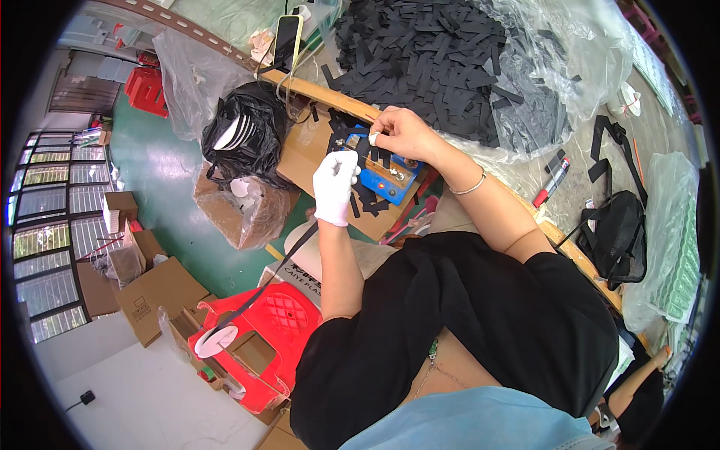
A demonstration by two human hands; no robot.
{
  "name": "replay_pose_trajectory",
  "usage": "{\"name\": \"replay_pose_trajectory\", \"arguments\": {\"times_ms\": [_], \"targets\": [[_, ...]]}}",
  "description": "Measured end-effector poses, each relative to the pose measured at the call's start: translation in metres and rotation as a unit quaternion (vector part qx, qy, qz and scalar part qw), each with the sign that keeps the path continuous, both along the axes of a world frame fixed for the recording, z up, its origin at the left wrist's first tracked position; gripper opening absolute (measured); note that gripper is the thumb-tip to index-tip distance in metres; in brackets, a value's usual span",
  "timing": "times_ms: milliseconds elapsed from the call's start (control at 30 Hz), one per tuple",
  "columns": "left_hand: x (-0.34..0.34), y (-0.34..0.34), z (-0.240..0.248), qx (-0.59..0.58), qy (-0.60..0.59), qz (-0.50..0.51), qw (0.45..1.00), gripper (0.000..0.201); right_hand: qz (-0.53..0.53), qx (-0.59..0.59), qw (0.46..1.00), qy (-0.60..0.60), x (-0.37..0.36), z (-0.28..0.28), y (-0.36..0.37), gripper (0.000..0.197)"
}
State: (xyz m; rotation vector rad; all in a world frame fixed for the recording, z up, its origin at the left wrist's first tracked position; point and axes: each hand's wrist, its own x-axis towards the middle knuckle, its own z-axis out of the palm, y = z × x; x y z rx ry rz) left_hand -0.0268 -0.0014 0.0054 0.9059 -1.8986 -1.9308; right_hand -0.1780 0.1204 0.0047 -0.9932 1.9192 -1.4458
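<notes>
My left hand [334, 186] wears a white glove and is closed on a long black strap [264, 283] that trails down to a white reel [219, 339] lying on a red plastic stool [274, 352]. My right hand [399, 132], bare with taped fingertips, pinches a small black strip piece just above a small blue machine [386, 180]. The machine sits on a cardboard box [307, 154] at the table edge, with several cut black strips scattered round it.
A large heap of cut black strips [435, 60] lies on clear plastic on the table. A phone [286, 39] stands at the far edge, a black bag [619, 232] at the right. Black and clear plastic bags and cardboard boxes [154, 296] crowd the green floor on the left.
</notes>
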Motion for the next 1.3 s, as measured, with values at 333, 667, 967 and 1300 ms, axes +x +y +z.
{"name": "replay_pose_trajectory", "arguments": {"times_ms": [333, 667, 967, 1300], "targets": [[0.022, -0.017, -0.021, -0.048, -0.078, -0.004, 0.996, 0.019, -0.144, 0.134, 0.962, 0.19, -0.011, -0.012, -0.008, 0.013], [0.02, -0.022, -0.039, -0.159, -0.085, 0.0, 0.984, 0.018, -0.142, 0.148, 0.954, 0.217, -0.002, -0.008, -0.01, 0.013], [0.014, -0.007, 0.0, 0.007, 0.016, 0.027, 0.999, 0.014, -0.122, 0.061, 0.983, 0.125, -0.004, -0.006, 0.0, 0.025], [0.008, -0.003, -0.003, -0.017, 0.002, 0.034, 0.999, 0.014, -0.108, 0.01, 0.971, 0.212, 0.003, 0.0, 0.003, 0.017]]}}
